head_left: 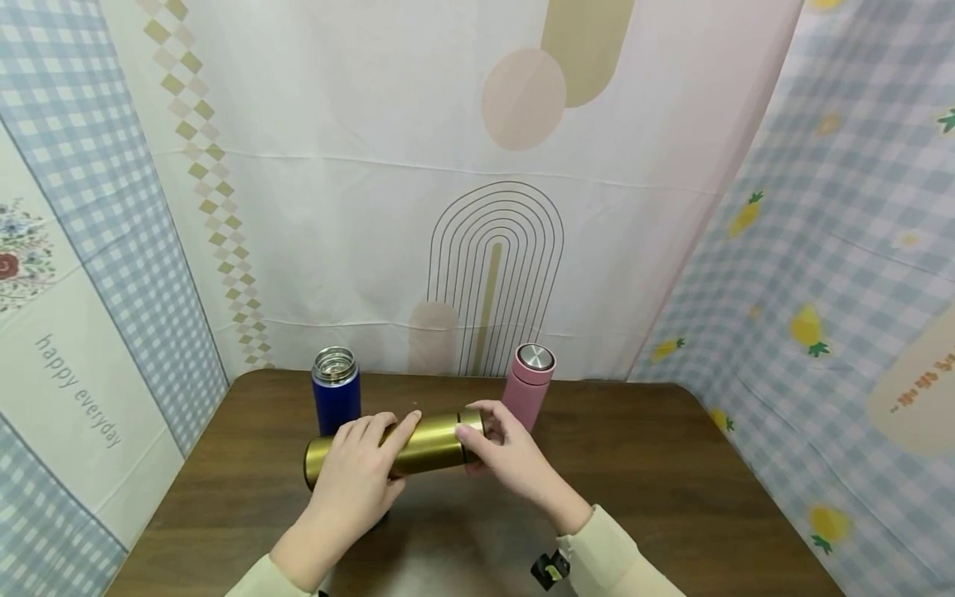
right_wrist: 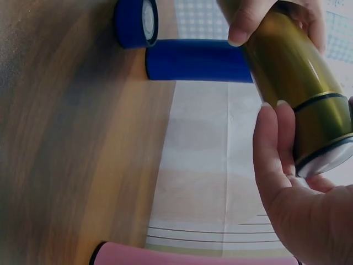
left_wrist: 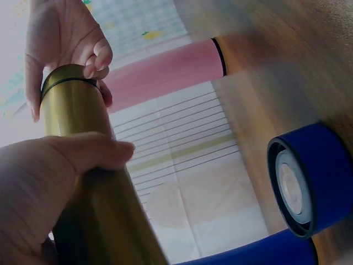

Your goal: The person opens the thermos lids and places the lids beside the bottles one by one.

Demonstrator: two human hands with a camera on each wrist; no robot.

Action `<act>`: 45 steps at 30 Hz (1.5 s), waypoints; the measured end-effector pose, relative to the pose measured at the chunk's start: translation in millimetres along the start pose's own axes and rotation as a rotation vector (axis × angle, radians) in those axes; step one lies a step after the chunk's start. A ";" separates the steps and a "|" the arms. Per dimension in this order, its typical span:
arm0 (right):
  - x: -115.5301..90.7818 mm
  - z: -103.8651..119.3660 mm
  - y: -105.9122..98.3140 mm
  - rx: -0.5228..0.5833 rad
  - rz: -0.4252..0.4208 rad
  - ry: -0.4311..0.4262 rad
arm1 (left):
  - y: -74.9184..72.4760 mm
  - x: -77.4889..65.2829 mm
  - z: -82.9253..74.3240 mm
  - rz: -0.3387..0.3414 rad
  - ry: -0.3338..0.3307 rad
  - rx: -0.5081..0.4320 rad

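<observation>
My left hand [head_left: 356,468] grips the body of a gold thermos [head_left: 433,444], held sideways above the table. My right hand [head_left: 515,452] has its thumb and fingers around the thermos lid [head_left: 472,424], which sits on the body with a dark seam between them. Behind the left hand stands a blue thermos [head_left: 337,402], upright, its steel mouth uncovered. A blue lid [left_wrist: 331,176] lies near its base in the left wrist view; the hand hides most of it in the head view. Just past the right hand a pink thermos [head_left: 528,390] stands upright with its lid on.
The brown wooden table [head_left: 634,481] reaches back to a patterned white cloth [head_left: 358,232]. Checked cloth [head_left: 843,265] hangs along the right side, with more cloth on the left. A small black device [head_left: 550,570] is strapped at the right wrist.
</observation>
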State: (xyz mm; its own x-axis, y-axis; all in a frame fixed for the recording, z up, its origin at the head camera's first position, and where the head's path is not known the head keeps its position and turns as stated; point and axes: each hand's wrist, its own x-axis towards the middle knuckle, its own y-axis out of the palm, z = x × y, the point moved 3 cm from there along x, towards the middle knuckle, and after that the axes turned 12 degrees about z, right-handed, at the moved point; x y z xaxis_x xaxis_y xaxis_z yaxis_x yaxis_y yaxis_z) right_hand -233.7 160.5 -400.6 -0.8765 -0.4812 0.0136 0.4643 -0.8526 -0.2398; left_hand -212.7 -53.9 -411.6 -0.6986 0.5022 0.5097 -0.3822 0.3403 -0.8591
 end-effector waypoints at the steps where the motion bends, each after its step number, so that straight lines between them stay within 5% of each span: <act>1: -0.4 1.5 0.5 -0.001 -0.007 -0.005 | 0.2 -0.5 0.4 0.001 -0.003 -0.008; 9: -9.6 27.2 6.7 -0.023 -0.016 -0.060 | 1.6 -3.4 3.4 0.032 -0.026 -0.068; 15: -2.9 9.5 5.5 -0.052 -0.009 -0.080 | -2.2 -4.2 5.3 0.041 -0.033 -0.087; 22: -6.8 10.7 8.4 -0.287 0.037 -0.255 | 2.2 -9.8 13.2 0.239 -0.113 -0.279; 25: -6.8 15.2 10.6 -0.343 0.043 -0.305 | 3.2 -12.7 15.1 0.241 -0.125 -0.315; 29: -5.0 16.4 10.0 -0.314 0.045 -0.271 | 2.2 -13.5 14.8 0.176 -0.104 -0.293; 38: -7.7 9.8 4.4 -0.395 -0.026 -0.041 | 1.8 -15.2 15.3 0.120 -0.056 -0.243; 45: -8.5 6.2 3.2 -0.435 -0.073 0.027 | 2.8 -15.9 15.8 0.086 -0.047 -0.235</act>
State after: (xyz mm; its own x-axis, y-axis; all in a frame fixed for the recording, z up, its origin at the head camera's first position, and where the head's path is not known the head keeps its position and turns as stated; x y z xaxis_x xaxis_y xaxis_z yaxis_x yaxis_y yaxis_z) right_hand -224.0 160.6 -395.5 -0.9106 -0.4127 0.0220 0.3095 -0.7163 -0.6254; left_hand -212.2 -73.4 -422.8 -0.7516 0.5019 0.4279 -0.1728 0.4762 -0.8622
